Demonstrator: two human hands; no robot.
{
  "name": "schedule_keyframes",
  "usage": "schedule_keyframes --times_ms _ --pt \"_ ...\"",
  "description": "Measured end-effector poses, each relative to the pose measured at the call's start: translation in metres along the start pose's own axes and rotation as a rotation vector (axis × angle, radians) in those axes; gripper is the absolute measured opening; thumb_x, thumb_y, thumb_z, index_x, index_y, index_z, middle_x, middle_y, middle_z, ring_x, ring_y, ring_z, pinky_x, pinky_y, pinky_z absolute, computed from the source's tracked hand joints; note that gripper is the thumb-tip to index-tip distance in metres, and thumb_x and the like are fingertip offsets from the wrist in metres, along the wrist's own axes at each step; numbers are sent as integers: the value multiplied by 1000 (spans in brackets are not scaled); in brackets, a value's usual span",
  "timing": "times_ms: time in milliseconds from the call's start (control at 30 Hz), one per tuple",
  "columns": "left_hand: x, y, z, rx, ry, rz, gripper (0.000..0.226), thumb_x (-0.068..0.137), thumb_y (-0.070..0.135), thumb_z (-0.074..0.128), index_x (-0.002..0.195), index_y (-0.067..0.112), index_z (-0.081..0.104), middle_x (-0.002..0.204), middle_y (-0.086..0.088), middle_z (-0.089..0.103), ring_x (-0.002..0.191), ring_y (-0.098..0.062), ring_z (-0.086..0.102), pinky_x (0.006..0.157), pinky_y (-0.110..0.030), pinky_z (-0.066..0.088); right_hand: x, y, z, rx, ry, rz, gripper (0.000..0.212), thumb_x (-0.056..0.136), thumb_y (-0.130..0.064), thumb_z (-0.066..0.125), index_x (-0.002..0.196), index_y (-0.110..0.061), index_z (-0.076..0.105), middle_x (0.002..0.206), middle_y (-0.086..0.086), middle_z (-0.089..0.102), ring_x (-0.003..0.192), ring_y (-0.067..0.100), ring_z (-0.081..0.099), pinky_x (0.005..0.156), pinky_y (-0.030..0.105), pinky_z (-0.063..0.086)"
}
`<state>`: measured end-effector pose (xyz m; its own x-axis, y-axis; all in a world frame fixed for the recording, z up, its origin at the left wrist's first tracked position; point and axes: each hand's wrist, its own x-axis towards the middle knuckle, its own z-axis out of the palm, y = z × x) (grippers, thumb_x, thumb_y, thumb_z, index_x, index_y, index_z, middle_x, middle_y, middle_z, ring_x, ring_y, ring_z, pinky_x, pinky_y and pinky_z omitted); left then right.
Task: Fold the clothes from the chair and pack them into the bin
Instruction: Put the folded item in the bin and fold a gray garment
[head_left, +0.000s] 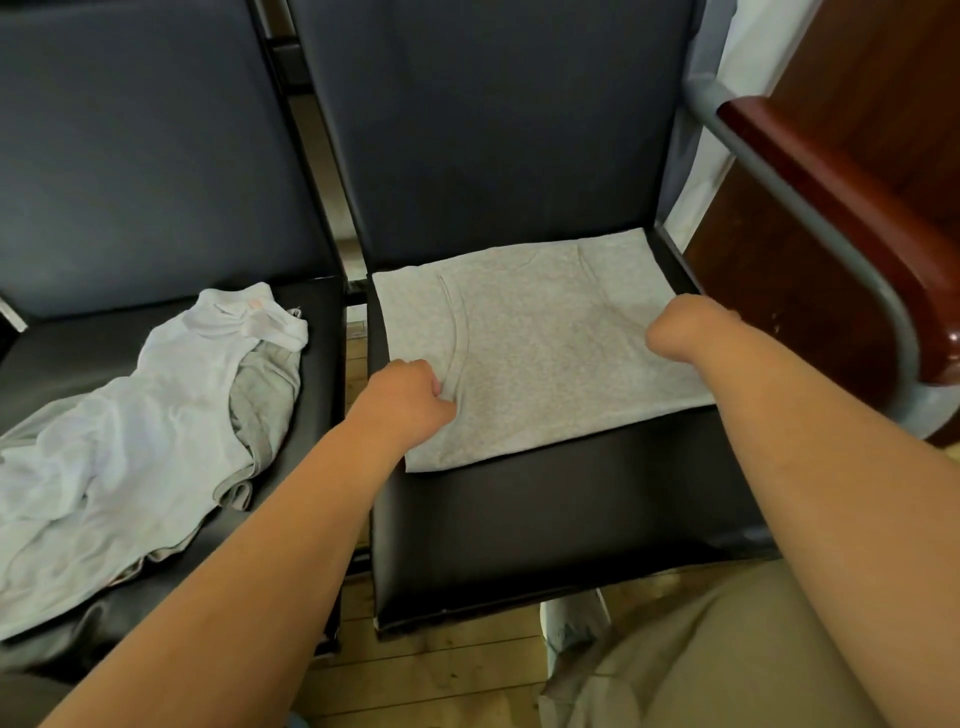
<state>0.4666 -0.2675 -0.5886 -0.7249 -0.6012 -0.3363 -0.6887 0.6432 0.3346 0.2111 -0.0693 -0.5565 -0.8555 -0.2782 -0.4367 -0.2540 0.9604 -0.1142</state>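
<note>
We're looking down at 2 dark padded chairs standing side by side. The grey top (545, 353) is lying flat on the R chair seat (545, 519), folded into a rough rectangle and taking up the back part of the cushion, w/ its far edge reaching the backrest and the front strip of the seat showing bare. A curved seam is running down its L part.

Our L hand (410, 400) is sitting on the top's L edge near the front corner, fingers curled tight and pinching a bit of cloth next to that seam. Our R hand (685, 327) is sitting at the top's R edge, knuckles facing us, fingers curled down over the fabric there; the fingertips are hiding under the hand. Both forearms are stretching in from the bottom of the view.

On the L chair seat (47, 343) a white garment (130, 441) is lying crumpled and unfolded, spilling over the front edge, w/ a beige-grey garment (265, 400) bunching up beneath it on its R side.

To the R of the R chair, a red-brown wooden armrest (831, 171) is sitting on a grey metal tube (810, 218). A wooden floor (441, 670) is showing between and below the chairs, and a khaki trouser leg (701, 660) is filling the bottom R corner.
</note>
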Motion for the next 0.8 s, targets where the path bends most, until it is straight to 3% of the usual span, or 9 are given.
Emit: schedule_keyframes --times_ms 100,233,300,400,467,567,700,800 --pt "-2 5 -3 49 -2 16 20 94 30 66 92 10 66 102 -9 66 86 -22 63 68 -33 50 9 11 11 -32 19 69 56 96 -29 53 147 -3 51 147 22 50 133 44 47 106 50 42" --pt "-5 4 -13 -55 69 -43 18 98 25 58 111 13 52 98 -5 59 81 -18 57 60 -33 44 2 10 9 14 40 99 61 99 -29 54 154 -6 43 156 22 41 138 43 38 110 51 38" --pt "-5 0 -14 -60 113 -78 22 97 21 57 115 13 48 100 -8 61 83 -22 60 64 -36 49 5 10 8 41 57 108 59 99 -23 54 154 -7 43 155 22 42 139 43 39 112 52 36" --pt "-9 0 -8 84 141 -129 35 96 19 61 126 12 45 122 -13 54 105 -32 58 80 -44 53 7 12 8 29 174 96 59 96 -18 59 153 -11 44 152 22 43 136 45 40 111 54 37" --pt "-13 5 1 202 249 -79 36 93 17 62 125 9 47 127 -15 49 114 -34 51 85 -43 51 6 9 7 -17 242 71 56 94 -16 60 149 -12 48 149 23 41 134 45 39 110 54 37" --pt "-17 17 19 193 325 170 30 94 17 59 124 12 56 122 -9 51 111 -30 50 86 -42 51 6 0 9 -30 271 -37 42 96 -16 57 137 -9 56 144 24 47 130 45 44 106 53 43" --pt "-19 26 41 51 173 392 37 100 29 61 137 26 59 129 -1 51 119 -25 48 98 -43 51 3 -14 21 -7 93 -310 28 104 -15 51 128 -5 63 126 19 64 114 36 61 86 37 47" --pt "-19 23 45 22 136 355 37 100 38 65 137 34 60 132 4 48 122 -22 44 103 -39 49 -7 -19 24 -61 -107 -298 31 104 -18 58 131 -4 62 117 15 62 101 29 60 84 36 48"
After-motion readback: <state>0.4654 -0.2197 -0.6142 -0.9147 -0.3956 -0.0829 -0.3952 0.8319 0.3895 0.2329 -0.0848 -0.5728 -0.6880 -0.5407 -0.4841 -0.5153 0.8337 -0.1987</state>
